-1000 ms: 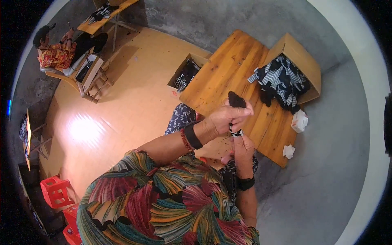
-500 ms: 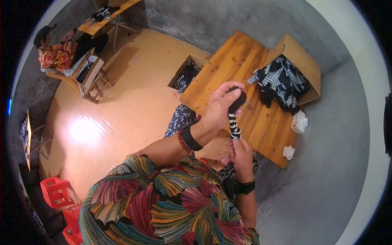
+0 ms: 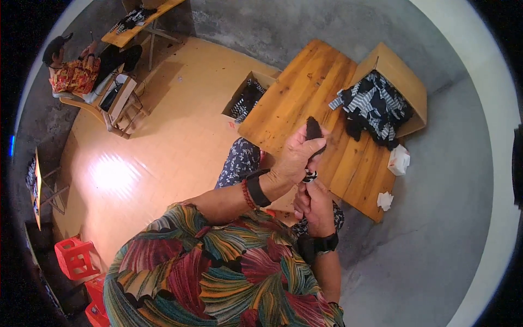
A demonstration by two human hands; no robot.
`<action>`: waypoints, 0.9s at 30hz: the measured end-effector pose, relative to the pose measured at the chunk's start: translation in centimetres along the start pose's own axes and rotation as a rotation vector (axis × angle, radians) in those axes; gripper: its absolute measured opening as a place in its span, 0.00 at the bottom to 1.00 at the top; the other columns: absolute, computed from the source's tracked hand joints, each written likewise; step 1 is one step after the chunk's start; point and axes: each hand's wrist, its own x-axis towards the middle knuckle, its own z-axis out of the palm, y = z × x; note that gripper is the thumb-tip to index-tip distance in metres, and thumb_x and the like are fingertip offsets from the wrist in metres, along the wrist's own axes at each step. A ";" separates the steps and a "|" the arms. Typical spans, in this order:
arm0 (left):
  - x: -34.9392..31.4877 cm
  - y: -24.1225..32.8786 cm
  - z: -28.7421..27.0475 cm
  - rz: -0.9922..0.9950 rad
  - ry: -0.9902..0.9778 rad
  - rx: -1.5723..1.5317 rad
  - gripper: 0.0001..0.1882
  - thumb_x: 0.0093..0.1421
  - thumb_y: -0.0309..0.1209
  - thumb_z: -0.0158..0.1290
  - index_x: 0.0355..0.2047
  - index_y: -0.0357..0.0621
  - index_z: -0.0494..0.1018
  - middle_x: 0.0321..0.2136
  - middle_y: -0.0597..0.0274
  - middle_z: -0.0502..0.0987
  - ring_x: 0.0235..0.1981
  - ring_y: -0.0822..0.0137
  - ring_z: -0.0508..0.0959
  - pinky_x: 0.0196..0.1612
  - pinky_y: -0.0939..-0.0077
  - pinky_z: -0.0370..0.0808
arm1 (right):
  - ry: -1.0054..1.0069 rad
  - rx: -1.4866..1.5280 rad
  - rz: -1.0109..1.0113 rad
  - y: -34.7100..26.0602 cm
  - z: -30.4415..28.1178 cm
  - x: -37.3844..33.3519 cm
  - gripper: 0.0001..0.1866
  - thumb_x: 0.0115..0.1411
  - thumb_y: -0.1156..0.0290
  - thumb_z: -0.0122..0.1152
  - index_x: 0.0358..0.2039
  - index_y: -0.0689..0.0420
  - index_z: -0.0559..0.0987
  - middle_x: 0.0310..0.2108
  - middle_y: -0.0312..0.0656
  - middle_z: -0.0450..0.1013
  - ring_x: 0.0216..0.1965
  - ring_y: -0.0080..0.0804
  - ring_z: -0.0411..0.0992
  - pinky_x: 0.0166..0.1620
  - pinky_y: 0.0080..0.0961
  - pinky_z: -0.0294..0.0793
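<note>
A sock-like knitted piece (image 3: 314, 129) is held up in front of me, over the near edge of the wooden table. Its black part sticks up out of my left hand (image 3: 297, 155), whose thumb presses across it and whose fingers wrap round it. Just below shows a short bit of its black-and-white striped part. My right hand (image 3: 317, 204) is closed at the lower, striped end, with the thumb pointing up. Its palm side and what lies inside its fingers are mostly hidden.
On the wooden table (image 3: 297, 87) a tipped cardboard box (image 3: 417, 92) spills black and grey-striped knitted pieces (image 3: 376, 103). Tissue pack (image 3: 399, 160) and crumpled tissue (image 3: 384, 201) lie at its right edge. Another box (image 3: 264, 80) stands beyond the left edge. Red stools (image 3: 75, 259) and a seated person (image 3: 76, 76) are left.
My left hand has come down over the striped part, closer to my right hand, so less stripe shows. The black part now stands more upright and narrower.
</note>
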 end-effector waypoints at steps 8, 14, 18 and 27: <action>0.9 0.6 -1.2 -0.071 0.032 -0.143 0.07 0.53 0.26 0.50 0.33 0.44 0.67 0.13 0.69 0.62 0.12 0.76 0.64 0.13 0.84 0.60 | 0.217 -0.477 -0.225 2.2 -3.3 0.1 0.15 0.58 0.64 0.47 0.21 0.60 0.70 0.13 0.31 0.60 0.15 0.17 0.57 0.19 0.15 0.55; 0.9 -0.6 -1.4 -0.135 -0.263 -0.233 0.05 0.52 0.26 0.50 0.30 0.41 0.68 0.12 0.68 0.61 0.10 0.74 0.61 0.13 0.83 0.61 | 0.270 -0.732 -0.560 1.4 -3.0 0.9 0.16 0.57 0.63 0.48 0.19 0.63 0.70 0.14 0.31 0.62 0.17 0.20 0.59 0.21 0.18 0.57; 0.9 -1.1 -2.1 -0.200 -0.287 -0.227 0.05 0.51 0.27 0.50 0.29 0.40 0.69 0.12 0.68 0.59 0.10 0.75 0.60 0.12 0.82 0.60 | 0.136 -0.303 -0.157 0.8 -1.4 0.4 0.13 0.59 0.62 0.47 0.24 0.58 0.68 0.10 0.29 0.54 0.11 0.17 0.54 0.16 0.16 0.56; 1.8 0.5 -1.7 -0.036 -0.034 -0.124 0.12 0.57 0.37 0.47 0.36 0.42 0.65 0.28 0.58 0.71 0.22 0.67 0.73 0.24 0.76 0.71 | 0.136 -0.198 -0.098 0.5 -1.3 -0.3 0.14 0.59 0.65 0.46 0.20 0.59 0.68 0.11 0.29 0.56 0.11 0.14 0.53 0.16 0.12 0.52</action>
